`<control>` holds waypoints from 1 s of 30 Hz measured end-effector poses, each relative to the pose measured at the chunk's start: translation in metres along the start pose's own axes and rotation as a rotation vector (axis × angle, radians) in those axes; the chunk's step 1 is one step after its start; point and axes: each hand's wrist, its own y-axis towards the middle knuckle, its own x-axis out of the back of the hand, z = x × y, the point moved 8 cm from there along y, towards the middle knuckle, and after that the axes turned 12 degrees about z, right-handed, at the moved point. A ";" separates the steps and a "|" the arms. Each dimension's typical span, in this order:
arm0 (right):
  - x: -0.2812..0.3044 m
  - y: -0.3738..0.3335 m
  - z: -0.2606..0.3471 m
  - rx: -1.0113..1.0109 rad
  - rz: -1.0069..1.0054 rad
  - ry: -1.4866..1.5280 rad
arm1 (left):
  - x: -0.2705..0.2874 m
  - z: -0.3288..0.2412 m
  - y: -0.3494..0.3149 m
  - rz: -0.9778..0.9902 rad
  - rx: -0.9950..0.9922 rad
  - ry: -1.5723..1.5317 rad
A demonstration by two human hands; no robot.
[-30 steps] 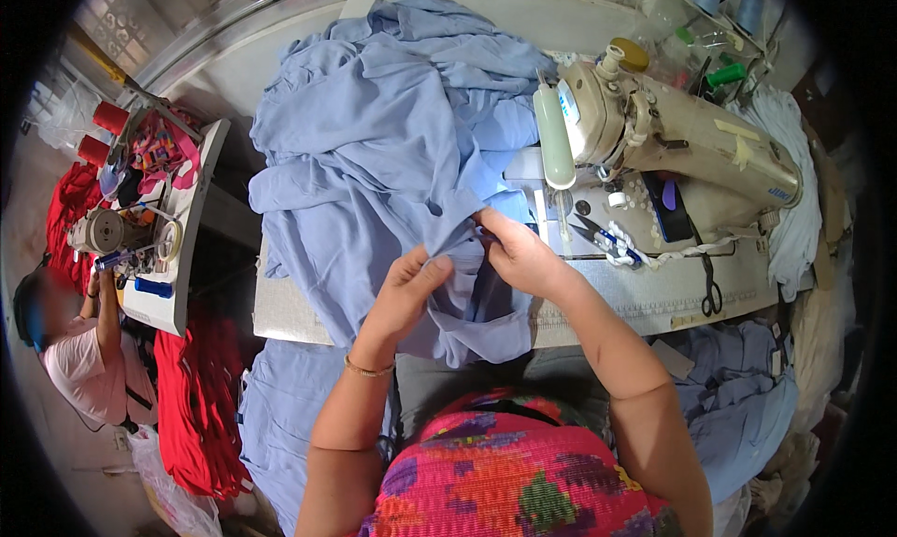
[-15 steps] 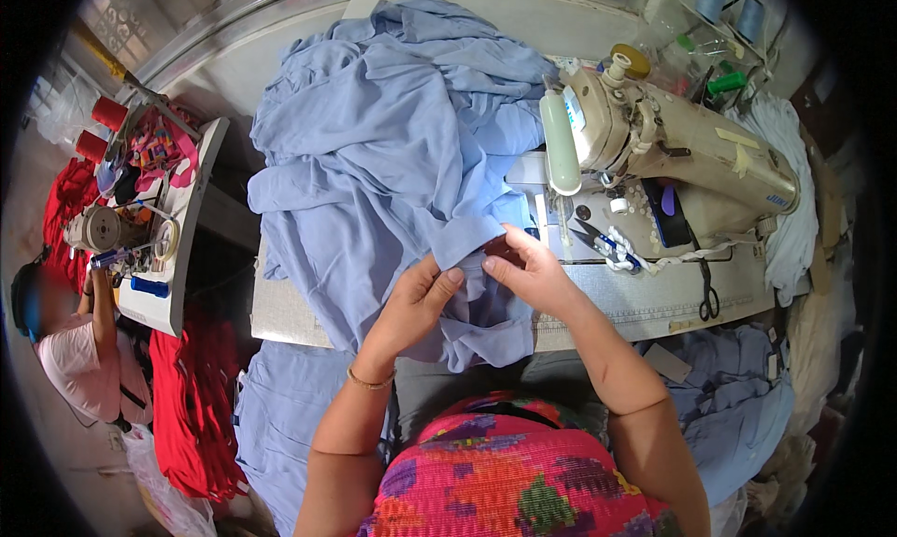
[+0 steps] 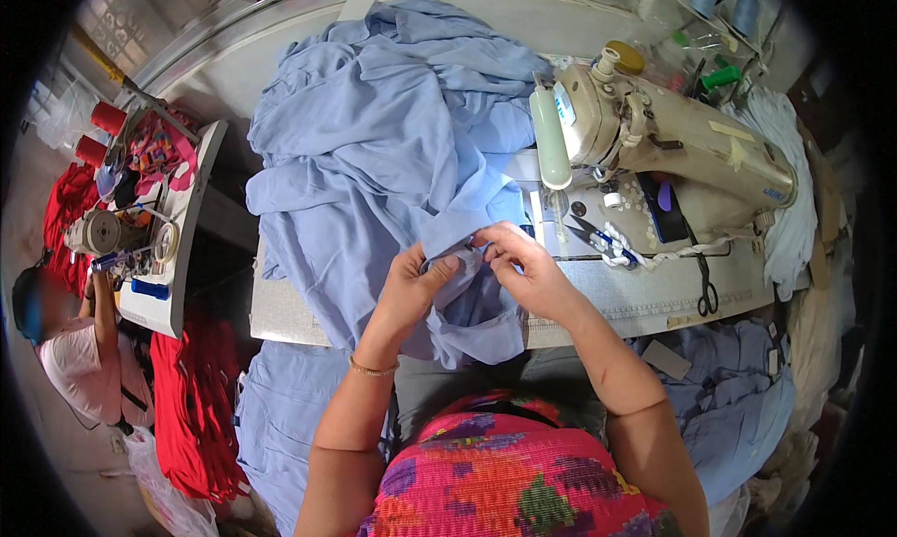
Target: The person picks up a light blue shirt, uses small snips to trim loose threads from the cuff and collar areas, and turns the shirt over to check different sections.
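Observation:
A large light-blue garment [image 3: 360, 135] lies bunched over the left part of the sewing table, its lower end hanging past the front edge. My left hand [image 3: 418, 280] grips a folded band of this cloth between thumb and fingers. Close beside it, my right hand [image 3: 516, 264] pinches the same band at its right end, fingers bent. Some fingertips are hidden by the folds. Just right of the cloth stands a beige sewing machine [image 3: 673, 130] with a pale green lamp [image 3: 551, 140] at its head.
On the table, right of my hands, lie small scissors [image 3: 603, 238], a phone [image 3: 663, 214], white buttons and black scissors [image 3: 707, 294]. Blue garments [image 3: 290, 406] hang at both sides of my lap. At far left a person [image 3: 79, 350] works at another machine near red cloth [image 3: 194, 406].
Both hands have shifted slightly left with the band of cloth. My right hand's fingers have bent more, and the band's flap has turned.

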 end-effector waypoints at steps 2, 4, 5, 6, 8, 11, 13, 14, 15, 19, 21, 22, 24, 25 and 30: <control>0.004 0.000 0.000 0.002 -0.045 -0.030 | 0.002 0.003 0.003 -0.019 0.002 -0.065; 0.010 -0.002 -0.004 -0.022 -0.114 -0.041 | 0.004 0.009 0.007 -0.028 0.033 -0.116; 0.015 -0.004 0.000 -0.019 -0.141 -0.184 | 0.003 0.010 0.007 -0.026 0.043 -0.145; 0.021 -0.007 0.006 -0.015 -0.168 -0.327 | 0.001 0.010 0.008 -0.023 0.053 -0.173; 0.032 -0.016 0.005 -0.097 -0.203 -0.600 | 0.001 0.010 0.008 -0.035 0.064 -0.213; 0.057 -0.041 -0.012 -0.340 -0.221 -0.948 | 0.000 0.014 0.010 -0.047 0.066 -0.242; 0.071 -0.061 -0.019 -0.451 -0.224 -1.106 | 0.000 0.016 0.012 -0.040 0.062 -0.232; 0.076 -0.069 -0.024 -0.515 -0.219 -1.109 | -0.002 0.015 0.014 -0.035 0.071 -0.218; 0.081 -0.076 -0.027 -0.579 -0.213 -1.112 | -0.005 0.012 0.015 -0.030 0.081 -0.204; 0.096 -0.090 -0.037 -0.641 -0.225 -1.069 | -0.010 0.009 0.026 -0.004 0.070 -0.140; 0.098 -0.090 -0.038 -0.624 -0.207 -1.083 | -0.011 0.008 0.032 0.007 0.057 -0.083; 0.097 -0.090 -0.038 -0.606 -0.178 -1.104 | -0.012 0.007 0.035 0.012 0.050 -0.054; 0.097 -0.089 -0.037 -0.577 -0.170 -1.120 | -0.013 0.009 0.041 0.018 0.080 -0.025; 0.097 -0.089 -0.036 -0.564 -0.191 -1.117 | -0.013 0.010 0.044 0.020 0.095 -0.011; 0.091 -0.081 -0.022 -0.430 -0.166 -0.931 | -0.014 0.016 0.051 0.038 0.080 0.010</control>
